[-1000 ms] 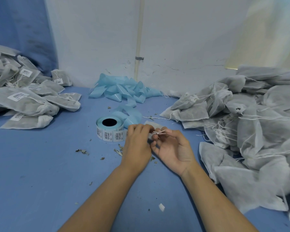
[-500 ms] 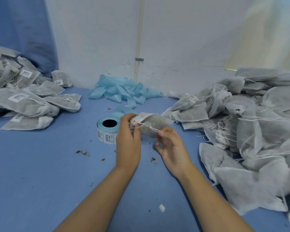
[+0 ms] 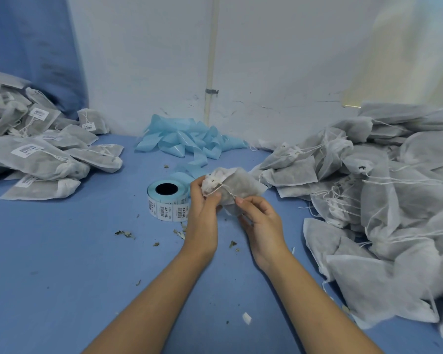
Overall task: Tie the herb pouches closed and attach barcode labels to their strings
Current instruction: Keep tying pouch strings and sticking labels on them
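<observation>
White non-woven herb pouch [image 3: 237, 186] is held up over the middle of the blue tabletop [image 3: 62, 251], left hand [image 3: 202, 208] pinching its gathered neck, right hand [image 3: 260, 218] fingertips pinching the thin white drawstring [image 3: 226, 191], just beside the barcode label roll [image 3: 167, 200].

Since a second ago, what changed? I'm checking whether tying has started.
The pouch came up off the table; the left hand now grips its neck and the right hand pinches the string, drawn out. The label roll and both piles stayed put.
</observation>
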{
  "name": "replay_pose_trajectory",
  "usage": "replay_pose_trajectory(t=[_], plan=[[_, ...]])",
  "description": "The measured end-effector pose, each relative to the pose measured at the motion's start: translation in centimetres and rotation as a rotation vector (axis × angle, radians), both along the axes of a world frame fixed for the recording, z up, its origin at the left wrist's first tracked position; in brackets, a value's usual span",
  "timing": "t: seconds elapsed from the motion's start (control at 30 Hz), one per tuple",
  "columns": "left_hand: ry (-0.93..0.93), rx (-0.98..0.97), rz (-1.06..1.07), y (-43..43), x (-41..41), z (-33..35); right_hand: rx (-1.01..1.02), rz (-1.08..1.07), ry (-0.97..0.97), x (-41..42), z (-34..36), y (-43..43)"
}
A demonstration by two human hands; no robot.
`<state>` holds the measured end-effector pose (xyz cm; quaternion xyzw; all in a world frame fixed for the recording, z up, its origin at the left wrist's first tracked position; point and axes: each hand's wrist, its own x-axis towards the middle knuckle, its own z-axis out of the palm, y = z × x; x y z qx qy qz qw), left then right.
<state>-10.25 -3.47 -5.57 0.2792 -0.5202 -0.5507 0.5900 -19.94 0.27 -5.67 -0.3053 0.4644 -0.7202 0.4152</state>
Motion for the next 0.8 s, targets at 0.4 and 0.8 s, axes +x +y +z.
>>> replay_pose_trajectory(t=[0.4,0.8], plan=[[0.051,0.057,0.153,-0.71,0.08,0.05,0.014,-0.006,0.008,0.57,-0.20,-0.31],[-0.018,-0.045,0.110,-0.42,0.15,-0.05,0.026,-0.021,0.155,0.86,-0.40,-0.09]])
